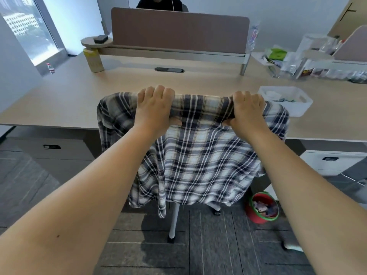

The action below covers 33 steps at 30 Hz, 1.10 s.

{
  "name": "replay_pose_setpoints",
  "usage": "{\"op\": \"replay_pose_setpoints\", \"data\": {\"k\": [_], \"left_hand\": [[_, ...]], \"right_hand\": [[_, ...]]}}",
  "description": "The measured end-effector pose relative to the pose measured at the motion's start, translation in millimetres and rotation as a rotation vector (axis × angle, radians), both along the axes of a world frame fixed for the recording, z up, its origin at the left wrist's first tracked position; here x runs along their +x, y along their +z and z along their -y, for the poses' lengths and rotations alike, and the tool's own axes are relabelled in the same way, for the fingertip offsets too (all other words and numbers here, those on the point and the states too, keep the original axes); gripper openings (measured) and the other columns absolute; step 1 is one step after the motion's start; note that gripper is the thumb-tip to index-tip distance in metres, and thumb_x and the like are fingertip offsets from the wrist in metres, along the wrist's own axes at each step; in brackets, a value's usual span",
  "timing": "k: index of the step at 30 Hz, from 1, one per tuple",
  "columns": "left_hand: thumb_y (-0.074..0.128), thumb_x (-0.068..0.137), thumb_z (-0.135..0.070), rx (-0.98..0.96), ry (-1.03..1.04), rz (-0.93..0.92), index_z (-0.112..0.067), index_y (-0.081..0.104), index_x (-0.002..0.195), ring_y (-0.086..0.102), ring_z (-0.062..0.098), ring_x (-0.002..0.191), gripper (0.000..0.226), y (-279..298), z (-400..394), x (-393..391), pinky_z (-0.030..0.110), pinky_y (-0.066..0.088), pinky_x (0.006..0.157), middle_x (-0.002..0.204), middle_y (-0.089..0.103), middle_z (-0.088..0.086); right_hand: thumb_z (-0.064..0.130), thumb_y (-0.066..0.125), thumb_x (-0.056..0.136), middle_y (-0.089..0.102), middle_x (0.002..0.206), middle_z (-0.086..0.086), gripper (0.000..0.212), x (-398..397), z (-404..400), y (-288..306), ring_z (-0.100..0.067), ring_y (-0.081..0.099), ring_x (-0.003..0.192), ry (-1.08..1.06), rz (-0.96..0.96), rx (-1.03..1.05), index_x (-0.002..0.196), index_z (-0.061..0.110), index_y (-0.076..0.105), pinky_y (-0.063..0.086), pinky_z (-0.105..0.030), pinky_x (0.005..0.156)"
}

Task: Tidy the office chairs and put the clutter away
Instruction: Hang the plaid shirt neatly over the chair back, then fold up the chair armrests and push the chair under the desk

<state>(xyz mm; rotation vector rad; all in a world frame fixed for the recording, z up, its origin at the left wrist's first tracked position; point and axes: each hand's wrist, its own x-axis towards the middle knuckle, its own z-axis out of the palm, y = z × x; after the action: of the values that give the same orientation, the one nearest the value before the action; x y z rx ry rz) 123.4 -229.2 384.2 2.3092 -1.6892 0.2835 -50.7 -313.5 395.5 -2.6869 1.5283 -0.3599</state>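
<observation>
A plaid shirt [194,155] in blue, white and black hangs over the back of an office chair, hiding the backrest; only the chair's white legs and casters [173,223] show below. My left hand [155,105] grips the top edge of the chair back through the shirt on the left. My right hand [248,110] grips the same edge on the right. The chair stands close against the front edge of the wooden desk [79,100].
A white plastic bin [286,99] sits on the desk at the right. A red bucket with a green rim [262,208] holds scraps on the floor. Bags and bottles crowd the far right. A brown divider panel [178,30] has a person seated behind it. Drawer units stand under the desk.
</observation>
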Motion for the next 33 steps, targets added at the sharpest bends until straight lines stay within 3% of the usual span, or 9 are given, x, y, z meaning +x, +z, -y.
{"op": "replay_pose_setpoints", "data": {"k": [8, 12, 18, 22, 26, 29, 31, 33], "left_hand": [[0.066, 0.079, -0.043, 0.090, 0.090, 0.012, -0.006, 0.039, 0.126, 0.037, 0.034, 0.124, 0.066, 9.7, -2.5, -21.9, 0.045, 0.022, 0.113, 0.130, 0.045, 0.015], [0.062, 0.083, -0.038, 0.072, -0.056, -0.013, -0.007, 0.035, 0.135, 0.032, 0.033, 0.132, 0.066, 17.9, -8.1, -50.0, 0.045, 0.020, 0.115, 0.140, 0.040, 0.014], [0.050, 0.092, -0.024, 0.025, -0.377, -0.027, -0.005, 0.048, 0.127, 0.042, 0.030, 0.127, 0.040, 28.9, -5.6, -130.4, 0.041, 0.033, 0.106, 0.135, 0.050, 0.013], [0.050, 0.092, -0.024, 0.126, -0.581, -0.053, -0.005, 0.056, 0.114, 0.058, 0.032, 0.105, 0.029, 36.1, 3.0, -205.7, 0.039, 0.047, 0.085, 0.116, 0.063, 0.014], [0.052, 0.091, -0.023, 0.164, -0.719, -0.088, -0.005, 0.059, 0.109, 0.058, 0.031, 0.106, 0.027, 33.5, 8.6, -287.2, 0.039, 0.049, 0.089, 0.115, 0.064, 0.014], [0.053, 0.091, -0.024, 0.179, -0.802, -0.114, -0.006, 0.059, 0.109, 0.057, 0.031, 0.104, 0.026, 25.3, 13.1, -353.1, 0.038, 0.046, 0.087, 0.114, 0.064, 0.013], [0.053, 0.091, -0.025, 0.188, -0.845, -0.140, -0.007, 0.059, 0.111, 0.057, 0.031, 0.105, 0.027, 18.2, 13.8, -401.2, 0.038, 0.046, 0.087, 0.116, 0.064, 0.013], [0.052, 0.091, -0.024, 0.219, -0.877, -0.168, -0.007, 0.058, 0.113, 0.056, 0.031, 0.109, 0.029, 8.9, 13.0, -451.9, 0.039, 0.047, 0.089, 0.119, 0.062, 0.012]], "right_hand": [[0.019, 0.061, 0.086, 0.031, 0.140, -0.017, 0.061, -12.1, -3.5, -5.0, -0.033, 0.025, 0.131, 0.027, 0.047, -0.012, 0.137, 0.007, 0.029, 0.014, -0.040, 0.116], [0.013, 0.056, 0.088, 0.018, 0.151, -0.016, 0.067, -36.6, -20.3, -6.7, -0.032, 0.013, 0.141, -0.015, 0.159, 0.070, 0.145, 0.011, 0.019, 0.016, -0.042, 0.117], [0.018, 0.049, 0.091, 0.055, 0.126, -0.018, 0.032, -129.9, -42.5, -1.8, -0.034, 0.051, 0.114, -0.216, 0.114, 0.078, 0.118, 0.002, 0.055, 0.041, -0.041, 0.096], [0.019, 0.049, 0.090, 0.063, 0.118, -0.017, 0.028, -213.0, -59.2, 1.5, -0.036, 0.056, 0.109, -0.400, 0.141, 0.102, 0.112, 0.004, 0.059, 0.044, -0.041, 0.094], [0.017, 0.046, 0.090, 0.064, 0.118, -0.012, 0.026, -300.1, -79.3, 0.4, -0.032, 0.056, 0.108, -0.578, 0.223, 0.152, 0.111, 0.010, 0.059, 0.045, -0.036, 0.086], [0.014, 0.045, 0.089, 0.064, 0.112, -0.018, 0.014, -368.1, -97.9, -4.3, -0.036, 0.057, 0.103, -0.668, 0.245, 0.153, 0.088, 0.012, 0.059, 0.038, -0.032, 0.073], [0.014, 0.045, 0.088, 0.064, 0.110, -0.022, 0.019, -413.9, -109.5, -9.3, -0.038, 0.058, 0.101, -0.729, 0.239, 0.144, 0.073, 0.011, 0.054, 0.038, -0.031, 0.072], [0.015, 0.047, 0.086, 0.065, 0.111, -0.022, 0.016, -462.9, -118.4, -16.6, -0.039, 0.058, 0.102, -0.784, 0.241, 0.141, 0.082, 0.008, 0.061, 0.046, -0.036, 0.079]]}}
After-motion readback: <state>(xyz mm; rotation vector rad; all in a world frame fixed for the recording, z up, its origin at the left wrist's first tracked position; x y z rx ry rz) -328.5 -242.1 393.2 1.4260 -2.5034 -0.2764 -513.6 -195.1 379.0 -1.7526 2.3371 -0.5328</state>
